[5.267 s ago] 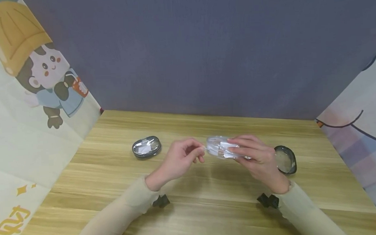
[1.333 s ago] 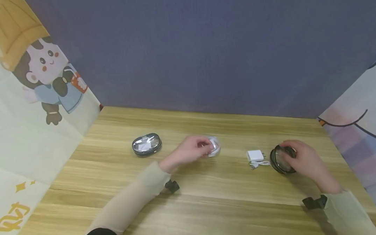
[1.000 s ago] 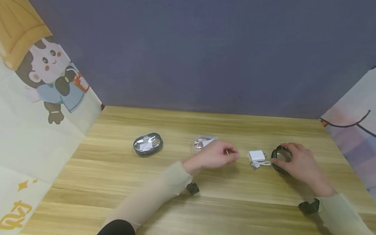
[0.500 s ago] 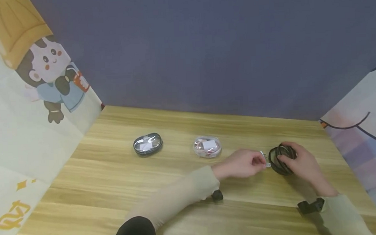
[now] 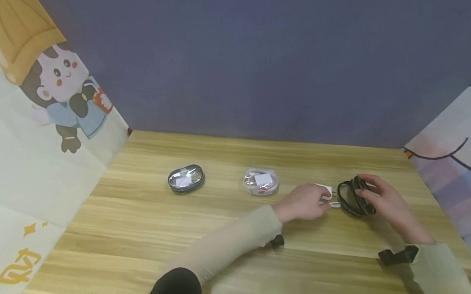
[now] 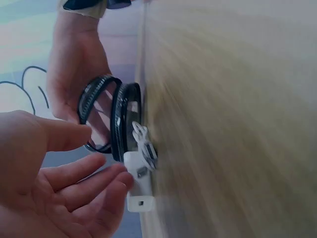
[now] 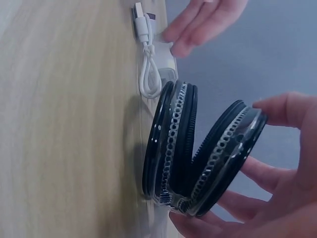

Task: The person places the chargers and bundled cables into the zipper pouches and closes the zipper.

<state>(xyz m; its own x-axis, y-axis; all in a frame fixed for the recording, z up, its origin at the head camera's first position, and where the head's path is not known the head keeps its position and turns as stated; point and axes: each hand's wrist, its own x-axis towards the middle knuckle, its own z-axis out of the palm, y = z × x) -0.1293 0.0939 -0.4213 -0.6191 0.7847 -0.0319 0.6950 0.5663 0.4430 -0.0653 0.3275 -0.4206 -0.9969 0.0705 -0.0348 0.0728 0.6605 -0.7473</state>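
Note:
My right hand [image 5: 385, 202] grips the raised lid of a small clear zip case [image 7: 171, 148] with black edges, thumb on one side and fingers on the other. The case stands partly unfolded on the table, its zipper teeth showing in the right wrist view. Just left of it lie a white charger plug [image 6: 139, 181] and a short looped white USB cable [image 7: 148, 64]. My left hand [image 5: 306, 201] reaches over the plug, fingertips at it and thumb held apart in the left wrist view. Part of the plug is hidden behind that hand in the head view.
A clear case with a pale rim [image 5: 260, 182] lies mid-table, with a white label and items inside. Further left sits a closed black-edged clear case [image 5: 186, 179]. A dark panel [image 5: 255, 67] rises behind the wooden table [image 5: 145, 238].
The pale-rimmed case, earlier in both hands, now lies mid-table. My left hand has moved right to the plug. My right hand took hold of the right black-edged case and spread it wider.

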